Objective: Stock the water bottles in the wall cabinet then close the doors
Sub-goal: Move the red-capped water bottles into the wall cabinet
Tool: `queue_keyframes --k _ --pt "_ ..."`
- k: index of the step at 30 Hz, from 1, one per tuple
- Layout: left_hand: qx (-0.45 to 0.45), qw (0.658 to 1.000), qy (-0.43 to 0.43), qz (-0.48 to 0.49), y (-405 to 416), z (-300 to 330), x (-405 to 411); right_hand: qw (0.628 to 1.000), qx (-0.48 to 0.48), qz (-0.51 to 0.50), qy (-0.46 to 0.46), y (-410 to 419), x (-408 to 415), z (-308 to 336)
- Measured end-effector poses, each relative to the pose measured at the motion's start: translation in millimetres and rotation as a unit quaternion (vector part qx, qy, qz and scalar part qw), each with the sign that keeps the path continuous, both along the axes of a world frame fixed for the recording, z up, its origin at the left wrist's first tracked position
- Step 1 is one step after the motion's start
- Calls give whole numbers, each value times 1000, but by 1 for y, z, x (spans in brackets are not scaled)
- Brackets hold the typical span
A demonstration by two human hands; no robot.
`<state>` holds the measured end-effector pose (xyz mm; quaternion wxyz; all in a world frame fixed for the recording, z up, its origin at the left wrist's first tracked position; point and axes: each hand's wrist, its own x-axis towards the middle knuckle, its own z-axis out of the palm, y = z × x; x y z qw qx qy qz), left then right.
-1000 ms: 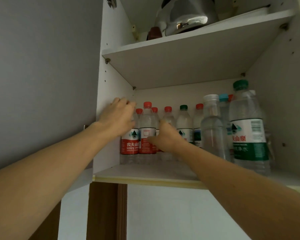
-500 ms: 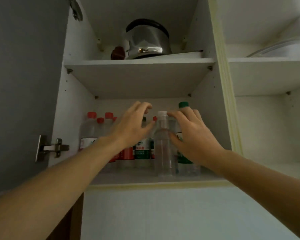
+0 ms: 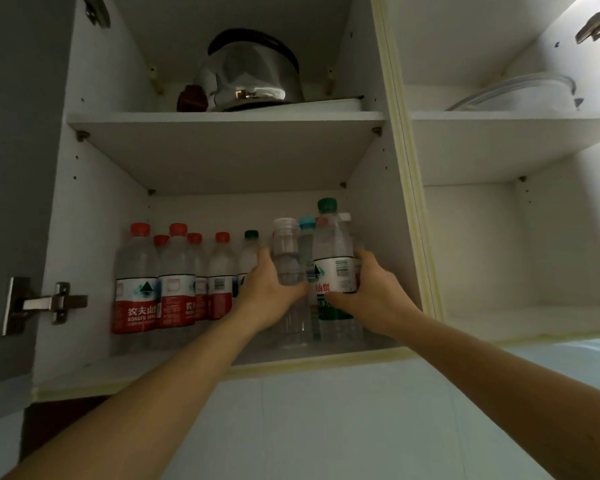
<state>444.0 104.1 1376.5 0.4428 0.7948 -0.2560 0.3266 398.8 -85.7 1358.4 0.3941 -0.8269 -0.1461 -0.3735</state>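
Observation:
Several water bottles stand on the bottom shelf (image 3: pixel 174 367) of the open wall cabinet. Red-capped, red-labelled bottles (image 3: pixel 136 289) fill the left side. My left hand (image 3: pixel 269 292) grips a clear unlabelled bottle (image 3: pixel 286 258) with a whitish cap. My right hand (image 3: pixel 371 292) grips a taller green-capped, green-labelled bottle (image 3: pixel 333 258) beside it, at the shelf's right end. A blue-capped bottle (image 3: pixel 307 225) shows between and behind these two. A small green-capped bottle (image 3: pixel 250 251) stands just left of my left hand.
The grey left door (image 3: pixel 18 168) stands open with its hinge (image 3: pixel 39 303). A steel kettle (image 3: pixel 250 74) sits on the upper shelf. The right-hand compartment (image 3: pixel 520 254) is open, with a glass lid (image 3: pixel 520 93) on its upper shelf. White wall tiles lie below.
Both hands have dropped from the bottle tops to the bottles' middles and closed round them. The view has shifted a little, showing more of the right compartment.

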Motion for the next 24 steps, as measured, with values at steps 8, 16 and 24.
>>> queue_keyframes --k 8,16,24 --pt "21 1000 17 4 26 1 -6 998 19 55 17 13 2 0" --pt "31 997 34 64 80 5 -4 995 -1 96 34 53 23 1" --pt "77 986 14 146 107 6 12 993 -30 98 67 99 53 10"
